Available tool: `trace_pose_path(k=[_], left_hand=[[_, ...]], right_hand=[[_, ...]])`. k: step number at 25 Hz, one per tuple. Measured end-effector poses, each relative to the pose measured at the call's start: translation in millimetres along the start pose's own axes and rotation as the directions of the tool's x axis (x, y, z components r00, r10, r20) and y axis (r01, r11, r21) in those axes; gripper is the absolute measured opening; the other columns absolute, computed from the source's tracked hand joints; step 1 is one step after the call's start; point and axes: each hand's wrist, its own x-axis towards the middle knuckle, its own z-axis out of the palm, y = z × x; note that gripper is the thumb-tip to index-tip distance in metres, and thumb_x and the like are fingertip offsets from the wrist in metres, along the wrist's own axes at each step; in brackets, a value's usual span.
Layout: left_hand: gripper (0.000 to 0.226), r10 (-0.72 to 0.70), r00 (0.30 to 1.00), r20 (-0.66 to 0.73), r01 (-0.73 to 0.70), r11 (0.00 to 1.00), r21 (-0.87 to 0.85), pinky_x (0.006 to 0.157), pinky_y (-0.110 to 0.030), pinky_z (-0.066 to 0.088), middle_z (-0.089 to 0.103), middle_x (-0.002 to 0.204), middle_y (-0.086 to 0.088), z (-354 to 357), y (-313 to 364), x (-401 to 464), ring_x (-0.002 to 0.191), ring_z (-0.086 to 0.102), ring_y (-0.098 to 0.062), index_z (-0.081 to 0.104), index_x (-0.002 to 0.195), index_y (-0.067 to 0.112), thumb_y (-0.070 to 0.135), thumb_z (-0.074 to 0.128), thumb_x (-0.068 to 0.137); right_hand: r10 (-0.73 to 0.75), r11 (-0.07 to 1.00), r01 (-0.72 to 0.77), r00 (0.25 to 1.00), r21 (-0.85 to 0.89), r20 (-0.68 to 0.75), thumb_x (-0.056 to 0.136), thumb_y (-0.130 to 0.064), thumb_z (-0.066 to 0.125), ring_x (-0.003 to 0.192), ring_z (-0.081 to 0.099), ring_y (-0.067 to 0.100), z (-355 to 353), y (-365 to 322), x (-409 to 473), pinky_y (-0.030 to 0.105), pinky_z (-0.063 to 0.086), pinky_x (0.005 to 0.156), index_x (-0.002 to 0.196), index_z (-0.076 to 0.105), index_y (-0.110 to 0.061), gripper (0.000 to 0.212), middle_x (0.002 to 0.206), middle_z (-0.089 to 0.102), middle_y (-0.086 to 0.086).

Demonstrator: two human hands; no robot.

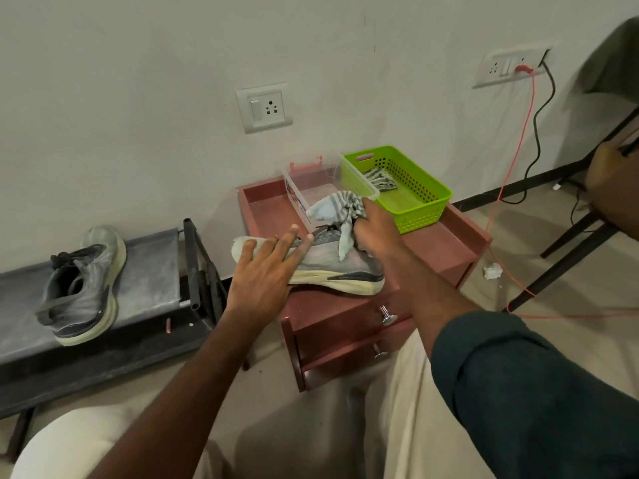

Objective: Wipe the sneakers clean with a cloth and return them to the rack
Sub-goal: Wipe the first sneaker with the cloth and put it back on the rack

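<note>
Sneaker (332, 267): on its sole at the front edge of the small red cabinet (449, 243), toe to the left, heel to the right. Grey mesh upper, likely soft and yielding under pressure; thick pale sole, probably springy yet firm. Judged light, not fragile, not slippery. Best held by the sole edge or with a flat palm over the toe; heel collar also suited to a lift.

Left hand (266, 271): fingers spread, palm down over the toe, holding nothing; whether pressing or just above, cannot tell.

Right hand (375, 229): closed around the bunched cloth (340, 207), at the laces and tongue.

Cloth: striped, limp, loose ends hanging over the upper; likely thin and easy to fold into seams.

Second sneaker (83, 288): tipped on its side on the low dark rack (155, 264), well apart to the left.

Green basket (415, 202): at the cabinet's back, second striped cloth (380, 179) inside. Clear box (311, 188) beside it.
</note>
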Motion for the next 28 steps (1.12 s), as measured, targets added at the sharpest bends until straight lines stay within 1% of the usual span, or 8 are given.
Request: trace_pose_path(k=[4, 7, 10, 12, 16, 20, 24, 28], left_hand=[[0.079, 0.059, 0.998, -0.012, -0.059, 0.998, -0.030, 0.095, -0.050, 0.041, 0.048, 0.151, -0.004, -8, -10, 11, 0.119, 0.058, -0.028, 0.035, 0.154, 0.025, 0.037, 0.071, 0.085], [0.076, 0.097, 0.994, -0.044, -0.098, 0.995, -0.031, 0.087, -0.045, 0.042, 0.056, 0.145, -0.001, -29, -11, 15, 0.114, 0.062, -0.026, 0.044, 0.150, 0.023, 0.052, 0.068, 0.084], [0.082, 0.073, 0.997, -0.028, -0.074, 0.997, -0.035, 0.084, -0.040, 0.043, 0.055, 0.147, -0.001, -45, -14, 11, 0.114, 0.064, -0.025, 0.043, 0.150, 0.019, 0.060, 0.065, 0.082], [0.082, 0.038, 0.996, -0.079, -0.043, 0.997, -0.064, 0.084, -0.040, 0.046, 0.058, 0.144, -0.005, -48, -19, 8, 0.116, 0.065, -0.025, 0.050, 0.145, 0.016, 0.066, 0.060, 0.081], [0.070, 0.029, 0.982, -0.188, -0.047, 0.995, -0.089, 0.090, -0.051, 0.046, 0.066, 0.133, -0.005, -40, -33, 0, 0.114, 0.065, -0.029, 0.067, 0.128, 0.016, 0.067, 0.059, 0.080], [0.054, 0.100, 0.960, -0.262, -0.122, 0.990, -0.069, 0.086, -0.047, 0.041, 0.073, 0.120, -0.002, -32, -33, -1, 0.099, 0.067, -0.028, 0.074, 0.112, 0.015, 0.059, 0.061, 0.083], [0.058, 0.099, 0.960, -0.263, -0.132, 0.985, -0.113, 0.088, -0.045, 0.042, 0.071, 0.125, -0.006, -29, -34, -1, 0.103, 0.066, -0.027, 0.074, 0.115, 0.013, 0.062, 0.060, 0.086], [0.060, 0.081, 0.962, -0.261, -0.131, 0.975, -0.182, 0.092, -0.045, 0.040, 0.072, 0.123, -0.006, -32, -33, 1, 0.114, 0.064, -0.025, 0.075, 0.114, 0.013, 0.062, 0.055, 0.086]], right_hand=[[0.244, 0.771, -0.033, 0.938, 0.635, -0.247, 0.077, -0.009, 0.048, 0.089, 0.068, 0.027, -25, 5, -5, 0.050, 0.058, 0.084, 0.099, 0.071, -0.018, 0.034, 0.097, 0.074, 0.006], [0.070, 0.922, 0.149, 0.843, 0.358, -0.533, 0.085, -0.003, 0.048, 0.112, 0.063, 0.018, -35, -3, -44, 0.034, 0.052, 0.096, 0.136, 0.057, -0.028, 0.058, 0.127, 0.066, 0.003], [-0.442, 0.896, 0.439, 0.874, -0.064, -0.201, 0.081, -0.007, 0.036, 0.149, 0.030, 0.023, 12, -25, -92, 0.047, 0.026, 0.121, 0.152, 0.039, -0.018, 0.072, 0.158, 0.039, 0.006], [-0.503, 0.827, 0.488, 0.864, -0.279, 0.019, 0.076, -0.026, 0.030, 0.152, 0.021, 0.023, 37, -24, -102, 0.054, 0.012, 0.123, 0.152, 0.038, -0.013, 0.078, 0.160, 0.035, 0.004], [-0.507, 0.826, 0.473, 0.861, -0.305, -0.038, 0.076, -0.019, 0.035, 0.141, 0.041, 0.023, 33, -22, -89, 0.055, 0.031, 0.115, 0.146, 0.047, -0.014, 0.072, 0.148, 0.051, 0.004], [-0.610, 0.760, 0.601, 0.791, -0.248, 0.048, 0.081, -0.016, 0.037, 0.139, 0.045, 0.028, 39, -26, -95, 0.050, 0.030, 0.117, 0.141, 0.053, -0.009, 0.063, 0.144, 0.054, 0.010], [-0.442, 0.834, 0.381, 0.894, -0.399, -0.069, 0.077, -0.005, 0.039, 0.122, 0.059, 0.036, 26, 11, -66, 0.047, 0.046, 0.106, 0.128, 0.063, -0.003, 0.056, 0.127, 0.065, 0.018], [0.079, 0.992, -0.108, 0.943, -0.071, -0.324, 0.083, 0.007, 0.050, 0.110, 0.061, 0.033, 2, 14, -55, 0.033, 0.047, 0.091, 0.125, 0.065, -0.013, 0.049, 0.119, 0.068, 0.015]])
